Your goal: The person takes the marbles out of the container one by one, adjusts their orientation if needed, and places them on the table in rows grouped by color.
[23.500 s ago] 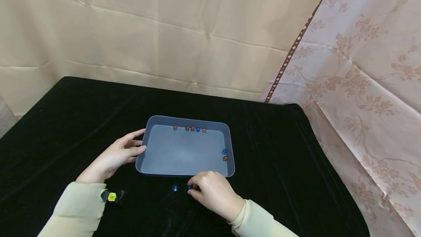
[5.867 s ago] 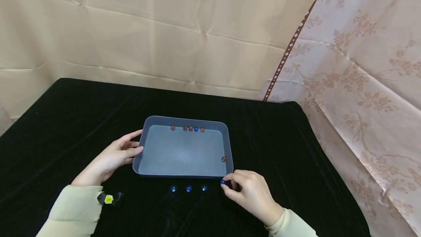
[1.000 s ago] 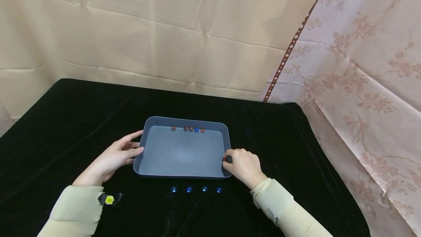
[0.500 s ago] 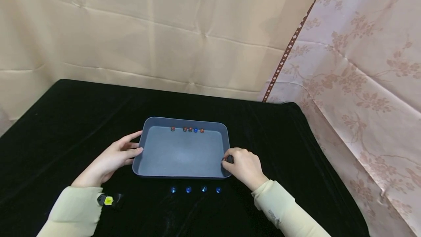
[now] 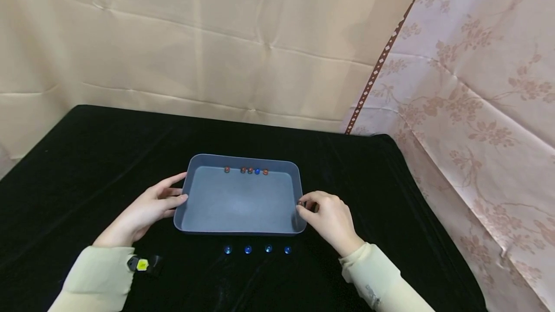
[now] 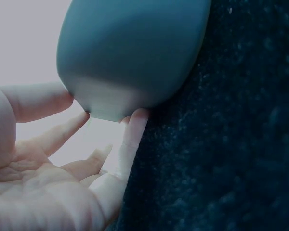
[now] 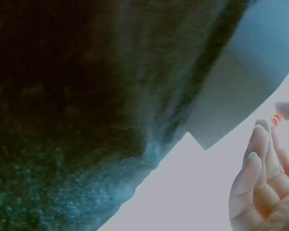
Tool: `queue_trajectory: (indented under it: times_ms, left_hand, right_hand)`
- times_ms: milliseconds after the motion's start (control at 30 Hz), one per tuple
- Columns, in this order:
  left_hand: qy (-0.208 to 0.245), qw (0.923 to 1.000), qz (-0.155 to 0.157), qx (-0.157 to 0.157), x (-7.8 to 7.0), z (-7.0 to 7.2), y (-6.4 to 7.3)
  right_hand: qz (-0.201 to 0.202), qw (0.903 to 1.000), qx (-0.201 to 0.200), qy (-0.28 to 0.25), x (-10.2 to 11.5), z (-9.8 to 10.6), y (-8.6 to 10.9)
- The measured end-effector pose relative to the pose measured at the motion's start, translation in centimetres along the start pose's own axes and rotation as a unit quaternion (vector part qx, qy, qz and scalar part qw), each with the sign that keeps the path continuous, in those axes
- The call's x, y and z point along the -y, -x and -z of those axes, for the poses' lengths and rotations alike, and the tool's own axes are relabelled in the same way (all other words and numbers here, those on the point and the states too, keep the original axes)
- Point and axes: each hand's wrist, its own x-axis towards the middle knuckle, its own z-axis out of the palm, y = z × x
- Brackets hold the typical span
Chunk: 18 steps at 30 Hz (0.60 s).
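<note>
A shallow blue-grey tray (image 5: 238,201) lies on the black cloth. My left hand (image 5: 151,208) touches its left end with fairly straight fingers; in the left wrist view, the fingertips (image 6: 82,115) meet the tray's outer wall. At the right end, my right hand (image 5: 329,218) pinches a reddish-brown marble (image 5: 300,202) between thumb and index finger, just over the rim. Orange bands show on that marble (image 7: 276,119) in the right wrist view. Along the tray's far wall sit several reddish-brown marbles (image 5: 227,170) and one blue marble (image 5: 257,171).
In front of the tray, several blue marbles (image 5: 248,249) form a spaced row on the black cloth (image 5: 108,158). Behind the table hangs a beige curtain (image 5: 173,37); a pink floral cloth (image 5: 477,85) hangs at the right.
A blue marble from the tray's right side has joined the row in front. My right hand has since taken the reddish-brown marble there and lifted it toward the rim. My left hand stays put.
</note>
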Motion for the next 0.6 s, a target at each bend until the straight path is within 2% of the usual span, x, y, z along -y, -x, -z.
queue_trajectory:
  times_ms: [133, 300, 600]
  left_hand:
    - [0.001, 1.0, 0.0, -0.001, 0.0, 0.0, 0.0]
    - [0.0, 1.0, -0.002, -0.001, 0.0, -0.1, 0.0]
    - [-0.002, 1.0, 0.003, -0.002, 0.0, 0.0, -0.1]
  right_hand:
    - [0.004, 0.9981, -0.012, -0.06, 0.6, 0.5, 0.6]
    - [0.015, 0.9884, 0.004, -0.151, 1.3, 1.0, 1.5]
    - [0.024, 0.9695, 0.038, -0.241, 2.4, 1.1, 2.6]
